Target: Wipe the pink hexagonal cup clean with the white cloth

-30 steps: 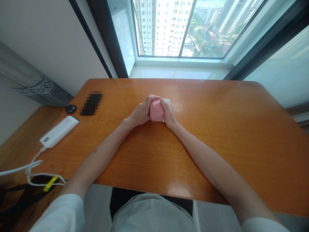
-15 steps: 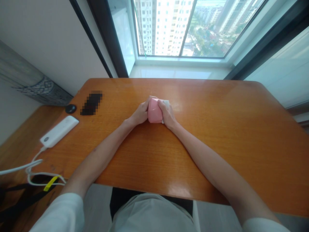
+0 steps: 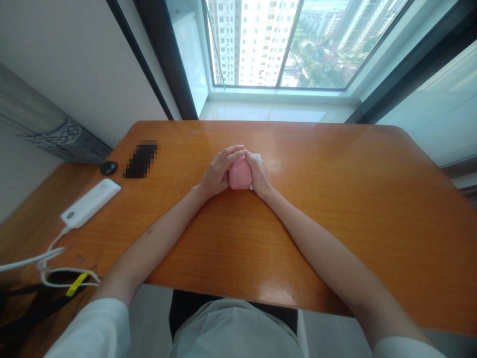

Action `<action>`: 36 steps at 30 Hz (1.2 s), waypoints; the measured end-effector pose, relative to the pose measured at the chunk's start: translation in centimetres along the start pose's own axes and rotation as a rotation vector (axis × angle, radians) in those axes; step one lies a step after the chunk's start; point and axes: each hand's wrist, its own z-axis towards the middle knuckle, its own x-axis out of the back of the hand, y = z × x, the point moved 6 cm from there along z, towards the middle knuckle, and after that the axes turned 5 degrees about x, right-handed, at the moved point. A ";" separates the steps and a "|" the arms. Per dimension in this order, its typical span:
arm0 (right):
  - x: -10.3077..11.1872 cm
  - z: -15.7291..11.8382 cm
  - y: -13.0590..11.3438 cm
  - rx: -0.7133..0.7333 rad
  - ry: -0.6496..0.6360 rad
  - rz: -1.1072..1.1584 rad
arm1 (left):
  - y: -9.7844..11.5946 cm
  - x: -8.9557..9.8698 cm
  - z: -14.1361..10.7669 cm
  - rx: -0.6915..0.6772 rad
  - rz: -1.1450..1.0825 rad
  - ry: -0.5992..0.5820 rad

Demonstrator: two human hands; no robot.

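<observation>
A small pink object (image 3: 240, 175) with rounded corners stands on the brown wooden table (image 3: 238, 238), between my two hands. My left hand (image 3: 218, 173) is wrapped round its left side, with fingers reaching over the far top edge. From the right, my right hand (image 3: 260, 176) grips it, thumb near the top. Something whitish shows behind and below my right hand, mostly covered by it. The fingertips of both hands meet or nearly meet at the top of the pink object.
At the table's left lie a white power bank-like block (image 3: 91, 203) with a white cable (image 3: 52, 253), a round black object (image 3: 108, 168) and a pixelated dark object (image 3: 140, 160). A black strap with a yellow tag (image 3: 77, 284) is at the lower left. A window is beyond the far edge.
My left fingers have moved up and over the top of the pink object. My right thumb has shifted up from its front face. The pink object has stayed in place.
</observation>
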 end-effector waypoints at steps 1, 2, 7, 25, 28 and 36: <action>0.0 0.1 0.2 -0.002 0.006 -0.002 | 0.0 -0.1 0.1 0.008 -0.006 -0.019; 0.1 0.1 0.3 -0.004 0.012 -0.008 | -0.1 -0.2 0.2 0.025 -0.017 -0.031; 0.3 0.3 0.4 -0.007 0.043 -0.038 | 0.0 -0.3 0.5 0.055 -0.101 -0.039; 0.0 -0.1 -0.2 0.040 -0.002 -0.038 | -2.0 -1.6 0.5 0.473 -0.312 -0.074; -0.1 -0.2 -0.8 0.055 -0.009 -0.054 | -2.4 -1.7 0.2 0.491 -0.319 -0.065; -0.2 -0.2 -0.7 0.018 -0.030 -0.052 | -1.7 -0.8 0.1 0.248 -0.155 0.043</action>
